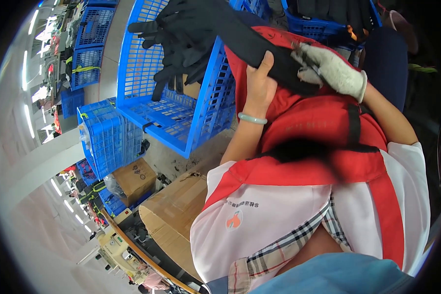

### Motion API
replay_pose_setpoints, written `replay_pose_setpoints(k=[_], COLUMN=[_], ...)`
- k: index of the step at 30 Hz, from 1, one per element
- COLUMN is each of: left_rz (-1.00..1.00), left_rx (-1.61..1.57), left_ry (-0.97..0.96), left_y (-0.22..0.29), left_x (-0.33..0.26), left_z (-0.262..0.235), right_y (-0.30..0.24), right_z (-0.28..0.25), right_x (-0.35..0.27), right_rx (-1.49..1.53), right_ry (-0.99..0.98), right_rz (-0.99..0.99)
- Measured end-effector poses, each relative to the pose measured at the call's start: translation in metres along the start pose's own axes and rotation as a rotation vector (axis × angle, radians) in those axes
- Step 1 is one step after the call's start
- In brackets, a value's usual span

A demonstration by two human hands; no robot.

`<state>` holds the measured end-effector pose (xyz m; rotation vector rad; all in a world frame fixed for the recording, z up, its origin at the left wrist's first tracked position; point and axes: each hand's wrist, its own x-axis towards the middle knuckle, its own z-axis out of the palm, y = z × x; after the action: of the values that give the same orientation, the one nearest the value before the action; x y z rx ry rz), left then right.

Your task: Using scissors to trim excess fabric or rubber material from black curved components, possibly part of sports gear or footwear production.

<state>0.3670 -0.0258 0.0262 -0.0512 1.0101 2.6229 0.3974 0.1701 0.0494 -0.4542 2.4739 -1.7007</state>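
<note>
A long black fabric piece [252, 43] stretches from the blue basket across my red apron [308, 120]. My left hand [261, 83], with a pale bangle at the wrist, grips its edge, thumb on top. My right hand [335, 71] wears a white knit work glove and is closed around a small dark metal tool [306, 61] that looks like thread snips. The tool rests against the fabric near its rounded end; its tips are hard to make out. Black gloves [181, 46] with visible fingers lie heaped over the basket on the left.
The blue plastic basket [157, 120] leans close to my left arm. Another blue basket [323, 24] with black pieces stands at the far right. Stacked blue crates [110, 139], a cardboard box [134, 179] and a large cardboard sheet [174, 210] lie to the left, near a sewing machine [115, 247].
</note>
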Motion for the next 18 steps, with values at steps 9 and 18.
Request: replay_pose_setpoints(k=[9,18], left_rz=[0.119,0.030], left_rx=[0.227,0.162], left_ry=[0.024,-0.080], left_y=[0.073,0.062], left_x=[0.016,0.011], left_z=[-0.030,-0.014], right_y=[-0.051,-0.020], right_z=[-0.056,-0.046], right_x=[0.007,0.007], right_rx=[-0.496,0.099], right_ry=[-0.434,-0.032], right_rz=[-0.137,0.284])
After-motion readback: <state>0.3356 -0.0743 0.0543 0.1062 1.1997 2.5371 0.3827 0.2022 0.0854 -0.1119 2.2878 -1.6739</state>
